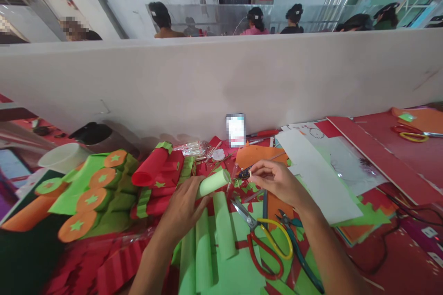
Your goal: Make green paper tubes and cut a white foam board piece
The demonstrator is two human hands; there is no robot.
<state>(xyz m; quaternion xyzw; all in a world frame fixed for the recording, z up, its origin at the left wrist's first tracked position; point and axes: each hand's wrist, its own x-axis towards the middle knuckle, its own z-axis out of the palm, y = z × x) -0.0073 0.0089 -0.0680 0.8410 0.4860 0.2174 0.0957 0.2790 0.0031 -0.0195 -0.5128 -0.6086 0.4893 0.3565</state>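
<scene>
My left hand is wrapped round a light green paper tube, its open end tilted up to the right. Just to the right, my right hand pinches something small and pale at its fingertips, too small to name. A small dark object lies beside those fingertips. More light green tubes lie below my left hand, on green paper sheets. Scissors with one red and one yellow handle rest half open below my hands, next to teal-handled cutting pliers.
Red paper rolls and orange-green star-ended rolls are stacked at left. A white sheet covers layered papers at right. A phone leans on the white partition. Several people sit beyond it. Another pair of scissors lies far right.
</scene>
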